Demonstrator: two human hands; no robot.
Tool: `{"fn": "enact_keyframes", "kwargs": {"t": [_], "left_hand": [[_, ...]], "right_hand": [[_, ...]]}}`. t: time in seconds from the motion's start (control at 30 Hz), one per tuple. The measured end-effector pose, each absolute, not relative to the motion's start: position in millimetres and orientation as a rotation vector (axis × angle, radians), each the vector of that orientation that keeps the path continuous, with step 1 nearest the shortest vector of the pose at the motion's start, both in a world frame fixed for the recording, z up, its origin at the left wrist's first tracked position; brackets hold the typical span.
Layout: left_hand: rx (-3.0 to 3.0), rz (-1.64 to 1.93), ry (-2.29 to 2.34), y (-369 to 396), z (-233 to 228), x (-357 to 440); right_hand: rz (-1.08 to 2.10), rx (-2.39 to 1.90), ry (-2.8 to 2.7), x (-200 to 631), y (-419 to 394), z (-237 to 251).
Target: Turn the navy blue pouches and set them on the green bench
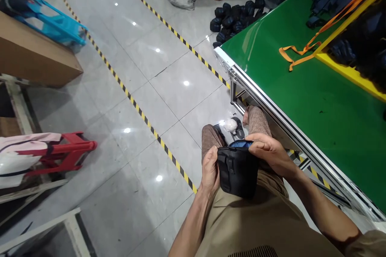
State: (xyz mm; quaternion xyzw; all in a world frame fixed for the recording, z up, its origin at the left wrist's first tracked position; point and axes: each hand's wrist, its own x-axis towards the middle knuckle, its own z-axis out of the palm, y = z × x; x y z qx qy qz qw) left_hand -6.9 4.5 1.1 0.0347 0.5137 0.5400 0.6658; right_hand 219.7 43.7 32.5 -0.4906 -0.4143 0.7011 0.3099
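Observation:
I hold a small black pouch [237, 170] with a blue lining over my lap. My left hand [210, 170] grips its left side, thumb against the fabric. My right hand [269, 151] clasps the top right edge, fingers curled over the opening. My knees in brown patterned trousers show just beyond the pouch.
A green-topped table [301, 88] with a metal edge runs along my right, carrying a yellow tray [350, 73] and an orange strap [304, 48]. Several black pouches [235, 18] lie piled on the tiled floor. A red stool [64, 154], blue stool [51, 20] and cardboard box [33, 54] stand at left.

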Motion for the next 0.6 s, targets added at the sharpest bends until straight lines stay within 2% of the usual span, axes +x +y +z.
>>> {"fn": "enact_keyframes", "kwargs": {"t": [0.1, 0.23, 0.3, 0.43, 0.6], "left_hand": [[0.165, 1.238, 1.143, 7, 2, -6], [0.231, 1.228, 1.142, 5, 6, -3], [0.24, 1.215, 1.113, 2, 3, 1], [0.202, 1.165, 1.018, -1, -4, 12], [0.059, 1.09, 0.949, 15, -1, 20]], "right_hand": [[1.957, -1.25, -0.944, 230, 51, 31], [1.578, -1.452, -1.184, 241, 64, 15], [1.515, -1.523, -1.275, 244, 66, 4], [1.799, -1.465, -1.222, 249, 59, -5], [1.952, -1.395, -0.689, 253, 51, 8]]}}
